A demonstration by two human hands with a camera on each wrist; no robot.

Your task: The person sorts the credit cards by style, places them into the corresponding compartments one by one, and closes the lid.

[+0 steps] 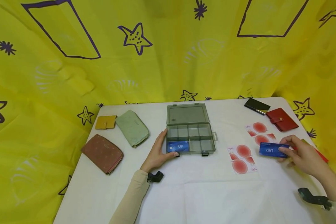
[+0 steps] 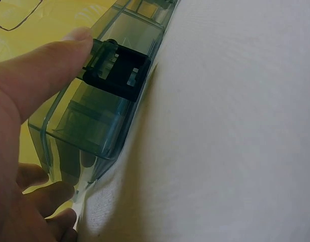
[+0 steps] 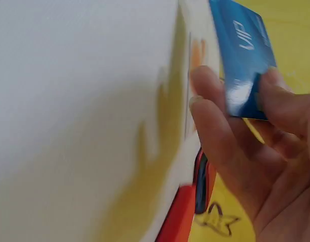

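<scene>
A grey translucent compartment box [image 1: 200,145] lies on the table with its lid [image 1: 188,114] folded back. My left hand [image 1: 154,157] holds its front left corner, thumb on the front latch [image 2: 119,73] and fingers along the left side. In the front left compartment rests a blue VIP card [image 1: 173,146]. My right hand [image 1: 305,157] pinches another blue VIP card [image 1: 268,150] between thumb and fingers, raised above the table at the right. Two white cards with red circles, the nearer one [image 1: 242,159] and the farther one [image 1: 259,132], lie to its left.
Brown [image 1: 103,154], green [image 1: 133,128] and yellow [image 1: 105,122] wallets lie left of the box. At the back right are a black holder [image 1: 256,105] and a red wallet [image 1: 282,119]. Another red item [image 1: 322,155] is partly behind my right hand. Yellow cloth hangs behind the table.
</scene>
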